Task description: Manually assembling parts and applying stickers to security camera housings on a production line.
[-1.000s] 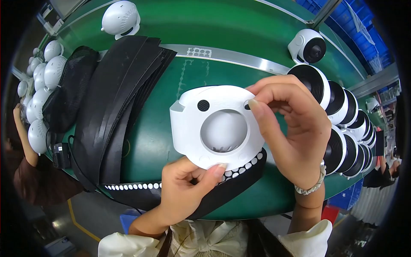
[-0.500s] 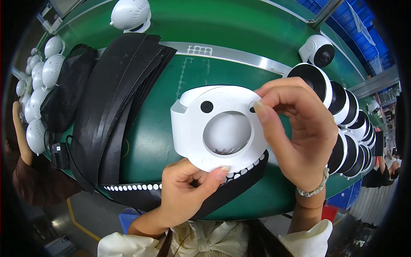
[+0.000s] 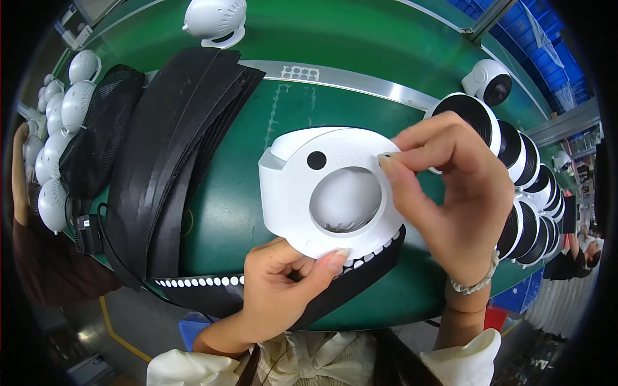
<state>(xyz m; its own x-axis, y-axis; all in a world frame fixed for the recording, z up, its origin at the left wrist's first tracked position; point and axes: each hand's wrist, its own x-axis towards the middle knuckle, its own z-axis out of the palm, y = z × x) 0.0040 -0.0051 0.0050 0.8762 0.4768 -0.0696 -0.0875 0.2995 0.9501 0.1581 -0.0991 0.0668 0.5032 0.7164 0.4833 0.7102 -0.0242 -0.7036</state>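
Observation:
My left hand [image 3: 283, 283] pinches the lower rim of a white plastic housing [image 3: 293, 199], its thumb on the flat face. This rounded shell has a large round opening in the face, with a vented white dome behind it. One black round pad [image 3: 316, 160] sits at the face's upper left. At the upper right my right hand [image 3: 454, 199] is closed, thumb and forefinger pinched at the face, a dark sliver of another round pad [image 3: 386, 155] showing at the thumb tip. Below the housing lies a black strip [image 3: 206, 294] edged with white dots.
Stacked black sheets [image 3: 174, 141], a black mesh bag [image 3: 103, 122] and a black adapter [image 3: 89, 233] lie left. White domed devices [image 3: 53, 204] line the far left; black-faced ones [image 3: 508, 151] stand right. Beyond a metal rail, a green belt [image 3: 347, 38] carries white devices [image 3: 215, 18].
The housing has shifted slightly right, and the right thumb now covers most of the upper-right pad. On the belt, the white devices have moved right. Another person's arm at far left has risen.

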